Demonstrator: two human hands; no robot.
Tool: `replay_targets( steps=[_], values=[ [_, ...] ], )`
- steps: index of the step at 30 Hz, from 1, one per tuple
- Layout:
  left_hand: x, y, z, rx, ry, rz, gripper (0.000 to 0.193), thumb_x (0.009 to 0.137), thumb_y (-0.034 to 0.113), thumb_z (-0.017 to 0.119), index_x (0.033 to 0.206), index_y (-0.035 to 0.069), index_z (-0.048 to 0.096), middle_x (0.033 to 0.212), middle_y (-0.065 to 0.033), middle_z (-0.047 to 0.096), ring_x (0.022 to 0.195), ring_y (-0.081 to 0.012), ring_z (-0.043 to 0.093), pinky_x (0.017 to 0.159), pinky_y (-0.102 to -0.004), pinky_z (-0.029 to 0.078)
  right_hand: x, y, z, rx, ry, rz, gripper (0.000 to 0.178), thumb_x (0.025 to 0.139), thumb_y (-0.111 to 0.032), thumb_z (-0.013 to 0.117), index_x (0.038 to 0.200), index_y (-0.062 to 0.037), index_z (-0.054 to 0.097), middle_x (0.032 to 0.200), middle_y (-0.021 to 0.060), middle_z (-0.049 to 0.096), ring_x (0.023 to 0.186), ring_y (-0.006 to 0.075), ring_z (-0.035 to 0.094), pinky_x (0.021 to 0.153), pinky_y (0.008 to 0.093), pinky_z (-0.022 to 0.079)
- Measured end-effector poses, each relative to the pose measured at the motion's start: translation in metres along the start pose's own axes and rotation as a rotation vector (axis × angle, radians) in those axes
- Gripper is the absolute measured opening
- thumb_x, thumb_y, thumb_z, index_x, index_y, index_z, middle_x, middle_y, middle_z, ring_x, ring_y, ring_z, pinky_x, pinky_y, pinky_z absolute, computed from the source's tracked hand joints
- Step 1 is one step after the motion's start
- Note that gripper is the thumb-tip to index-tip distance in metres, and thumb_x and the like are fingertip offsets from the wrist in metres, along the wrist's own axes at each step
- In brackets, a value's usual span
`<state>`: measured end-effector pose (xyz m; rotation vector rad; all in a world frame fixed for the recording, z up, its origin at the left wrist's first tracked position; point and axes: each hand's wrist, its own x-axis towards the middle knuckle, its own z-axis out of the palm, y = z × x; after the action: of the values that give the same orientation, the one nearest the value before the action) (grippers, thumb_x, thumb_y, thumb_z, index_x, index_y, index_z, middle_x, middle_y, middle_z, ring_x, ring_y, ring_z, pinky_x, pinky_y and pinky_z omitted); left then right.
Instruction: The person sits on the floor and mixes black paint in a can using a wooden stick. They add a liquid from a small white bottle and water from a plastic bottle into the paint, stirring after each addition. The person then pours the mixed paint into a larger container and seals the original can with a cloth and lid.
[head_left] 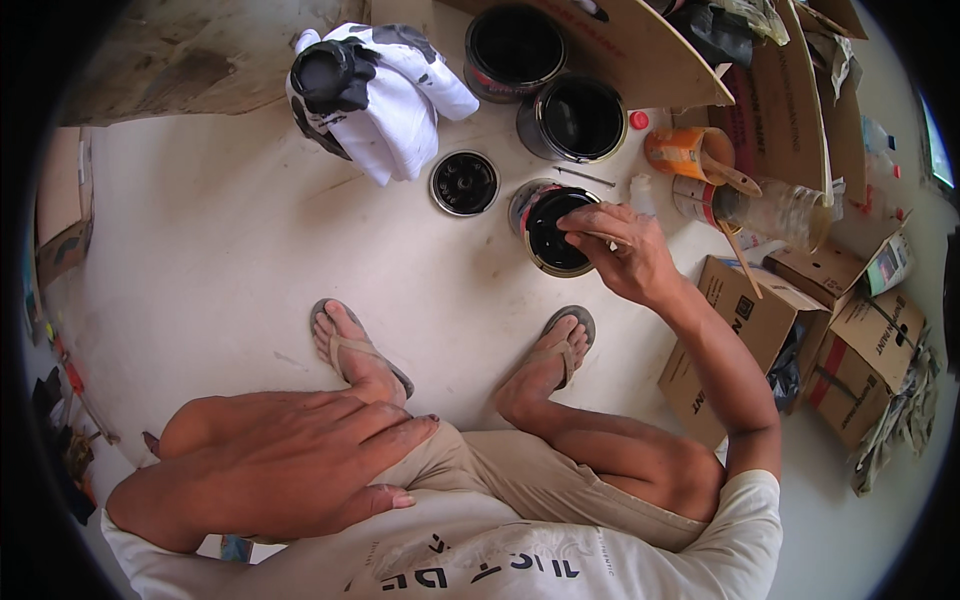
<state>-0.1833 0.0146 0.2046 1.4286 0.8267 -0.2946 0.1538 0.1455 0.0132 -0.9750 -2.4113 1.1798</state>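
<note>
My right hand (625, 250) is closed over a small open can of black paint (545, 225). Its fingers pinch a thin, pale stick-like handle (612, 238); the lower end is hidden by the hand and the can. Across my lap lies my left hand (340, 445), resting with its fingers stretched out and nothing in it. A round lid (464, 183) smeared with black sits on the floor left of the small can. Behind it stand two larger open cans, one black inside (580, 118) and the other also dark (515, 50).
A white cloth with black patches (400, 110) stands bunched at the back. An orange pot (680, 150) with a brush (732, 178) is at the right, near a clear plastic container (790, 215). Cardboard boxes (735, 320) crowd the right side. A thin metal rod (585, 177) lies behind the small can.
</note>
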Motion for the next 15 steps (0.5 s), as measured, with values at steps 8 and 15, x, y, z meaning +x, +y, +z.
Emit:
replay_targets(
  steps=[8,15],
  values=[
    [-0.002,0.000,-0.001,-0.014,-0.013,-0.028,0.063,0.101,0.040,0.063,0.150,0.003,0.048,0.149,-0.0184,0.051,0.135,-0.0354,0.054,0.115,-0.0479,0.042,-0.003,-0.009,-0.017,-0.097,-0.129,0.103,0.013,0.090,-0.008,0.074,0.103,-0.0090,0.075,0.090,0.0112,0.076,0.080,0.0336,0.072,0.076,0.0414,0.054],
    [-0.001,-0.005,0.004,0.014,-0.002,0.002,0.064,0.102,0.041,0.061,0.151,0.003,0.047,0.150,-0.0180,0.050,0.135,-0.0351,0.054,0.115,-0.0479,0.042,0.004,-0.002,-0.009,-0.059,0.060,0.025,0.014,0.091,-0.005,0.074,0.104,-0.0081,0.075,0.094,0.0092,0.076,0.084,0.0321,0.072,0.077,0.0407,0.055]
  ],
)
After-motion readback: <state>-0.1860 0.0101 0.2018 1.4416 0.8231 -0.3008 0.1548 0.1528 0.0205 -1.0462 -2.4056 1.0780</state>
